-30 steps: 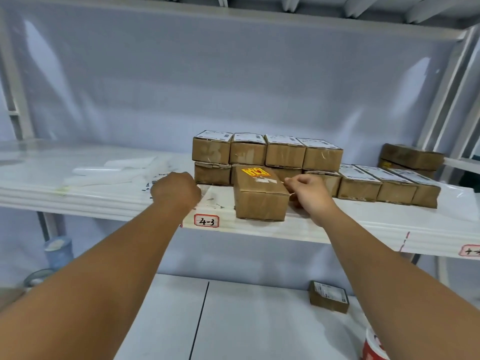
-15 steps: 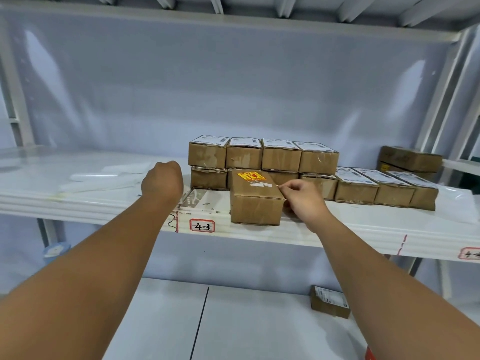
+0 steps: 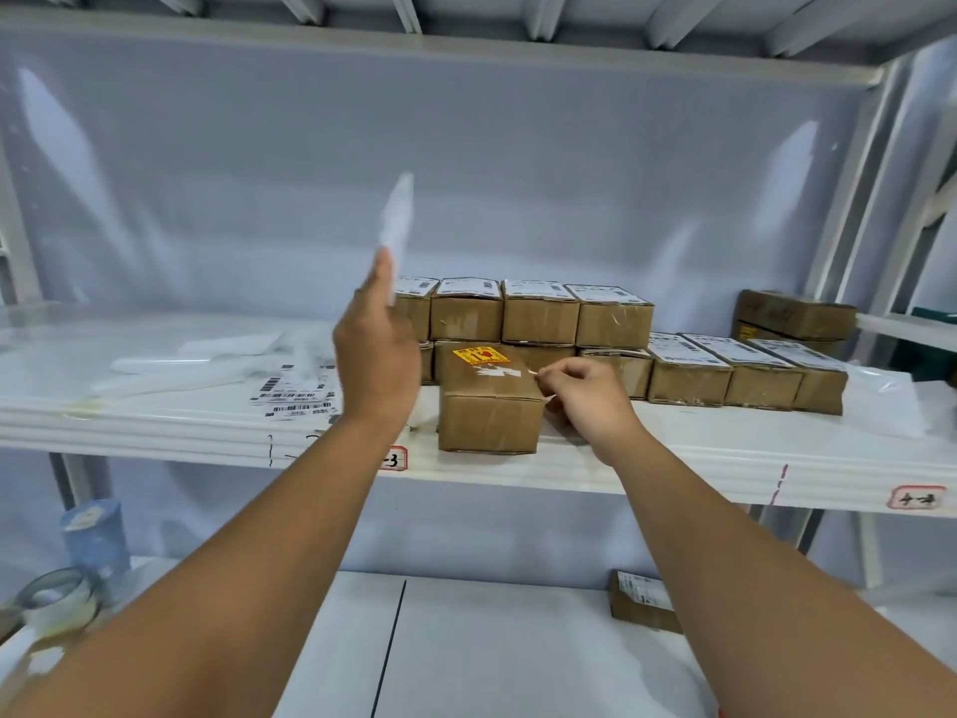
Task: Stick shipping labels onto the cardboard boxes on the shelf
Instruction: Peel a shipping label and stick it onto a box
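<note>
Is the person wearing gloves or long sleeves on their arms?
No. The left hand and the right hand are bare, with no gloves, and no rings show. The left forearm and the right forearm are bare too: no sleeve, watch or bracelet shows in this view.

1 box [image 3: 487, 406] sits at the front of the shelf [image 3: 673, 458], before 2 stacked rows of boxes [image 3: 538, 318], label sheets [image 3: 292, 391] to its left.

The left hand [image 3: 377, 349] is holding a white sheet [image 3: 397, 220] up, arm outstretched. The right hand [image 3: 582, 393] is pinching a thin strip [image 3: 536, 374], fingers curled.
</note>
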`<state>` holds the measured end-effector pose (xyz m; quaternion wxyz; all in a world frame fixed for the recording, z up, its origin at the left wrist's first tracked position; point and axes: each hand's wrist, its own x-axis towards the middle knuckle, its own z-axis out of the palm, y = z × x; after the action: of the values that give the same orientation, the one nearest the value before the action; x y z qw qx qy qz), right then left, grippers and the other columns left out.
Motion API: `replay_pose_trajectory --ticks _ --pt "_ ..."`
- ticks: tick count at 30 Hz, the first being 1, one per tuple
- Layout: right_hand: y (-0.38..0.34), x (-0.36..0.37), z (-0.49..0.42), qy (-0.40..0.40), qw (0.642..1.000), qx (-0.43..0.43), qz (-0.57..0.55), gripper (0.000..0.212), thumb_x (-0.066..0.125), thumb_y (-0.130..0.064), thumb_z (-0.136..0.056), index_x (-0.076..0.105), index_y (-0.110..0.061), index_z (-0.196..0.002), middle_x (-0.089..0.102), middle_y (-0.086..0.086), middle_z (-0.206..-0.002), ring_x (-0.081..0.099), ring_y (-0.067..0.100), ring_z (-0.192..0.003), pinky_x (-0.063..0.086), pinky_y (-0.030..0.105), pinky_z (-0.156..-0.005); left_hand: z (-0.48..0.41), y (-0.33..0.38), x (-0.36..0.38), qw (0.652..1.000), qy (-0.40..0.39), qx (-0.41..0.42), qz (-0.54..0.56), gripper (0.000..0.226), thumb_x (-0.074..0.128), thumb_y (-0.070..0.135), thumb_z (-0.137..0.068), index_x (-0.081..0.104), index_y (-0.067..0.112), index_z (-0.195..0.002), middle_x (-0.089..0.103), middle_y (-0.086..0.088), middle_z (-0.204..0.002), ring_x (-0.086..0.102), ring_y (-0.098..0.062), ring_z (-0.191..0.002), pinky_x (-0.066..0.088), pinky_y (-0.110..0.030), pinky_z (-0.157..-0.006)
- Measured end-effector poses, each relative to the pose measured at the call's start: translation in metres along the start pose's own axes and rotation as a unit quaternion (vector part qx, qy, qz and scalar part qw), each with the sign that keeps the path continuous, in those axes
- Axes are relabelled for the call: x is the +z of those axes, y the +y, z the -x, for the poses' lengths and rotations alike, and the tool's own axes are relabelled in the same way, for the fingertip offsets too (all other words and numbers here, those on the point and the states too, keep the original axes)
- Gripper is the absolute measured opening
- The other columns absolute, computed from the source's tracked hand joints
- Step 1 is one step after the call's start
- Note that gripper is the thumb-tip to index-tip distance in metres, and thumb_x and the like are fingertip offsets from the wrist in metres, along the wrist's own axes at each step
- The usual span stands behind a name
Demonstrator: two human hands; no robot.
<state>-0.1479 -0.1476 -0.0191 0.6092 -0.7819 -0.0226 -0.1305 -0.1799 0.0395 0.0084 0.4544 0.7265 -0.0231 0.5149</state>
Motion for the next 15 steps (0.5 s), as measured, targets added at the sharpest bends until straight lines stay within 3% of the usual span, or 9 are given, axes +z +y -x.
replay_pose_trajectory --ticks 2,3,7,12,15 --pt "-0.001 -0.003 0.001 -0.006 0.999 0.011 -0.045 0.019 0.057 -0.022 -0.094 0.064 -0.014 -0.078 0.060 0.001 -0.068 0.051 0.010 -0.048 0.037 0.019 -0.045 0.009 0.013 0.011 0.990 -0.097 0.078 -0.059 0.053 0.040 -0.003 -0.094 0.040 0.020 -0.142 0.062 -0.016 -0.116 0.057 -0.029 -0.092 0.045 -0.032 -0.077" --pt "-0.001 -0.004 0.000 -0.010 0.997 0.016 -0.070 0.020 0.057 -0.024 -0.094 0.063 -0.013 -0.078 0.058 0.000 -0.066 0.049 0.009 -0.046 0.035 0.018 -0.044 0.011 0.018 0.017 0.979 -0.145 0.113 -0.094 0.054 0.041 -0.002 -0.094 0.040 0.022 -0.142 0.063 -0.014 -0.113 0.056 -0.027 -0.088 0.044 -0.035 -0.072" --pt "-0.003 -0.010 0.003 -0.011 0.991 0.020 -0.132 0.029 0.055 -0.037 -0.094 0.065 -0.011 -0.085 0.056 -0.004 -0.063 0.047 0.010 -0.056 0.034 0.017 -0.047 0.010 0.026 0.034 0.911 -0.249 0.232 -0.230 0.058 0.042 0.001 -0.092 0.040 0.031 -0.141 0.064 -0.007 -0.113 0.059 -0.026 -0.094 0.048 -0.036 -0.075" --pt "-0.008 -0.009 0.006 -0.043 0.986 0.008 -0.161 0.037 0.056 -0.051 -0.089 0.072 -0.018 -0.087 0.069 0.002 -0.084 0.059 0.021 -0.082 0.043 0.032 -0.073 0.003 0.030 0.033 0.850 -0.311 0.287 -0.315 0.035 0.041 0.024 -0.097 0.056 0.038 -0.125 0.068 -0.005 -0.108 0.060 -0.028 -0.097 0.047 -0.034 -0.071" --pt "-0.016 -0.008 0.007 -0.013 0.979 0.033 -0.199 0.027 0.053 -0.042 -0.094 0.069 -0.019 -0.091 0.071 -0.002 -0.080 0.062 0.012 -0.068 0.045 0.025 -0.068 0.002 0.034 0.029 0.804 -0.349 0.346 -0.335 0.033 0.041 0.030 -0.098 0.056 0.043 -0.124 0.066 0.001 -0.112 0.061 -0.025 -0.098 0.047 -0.032 -0.071"
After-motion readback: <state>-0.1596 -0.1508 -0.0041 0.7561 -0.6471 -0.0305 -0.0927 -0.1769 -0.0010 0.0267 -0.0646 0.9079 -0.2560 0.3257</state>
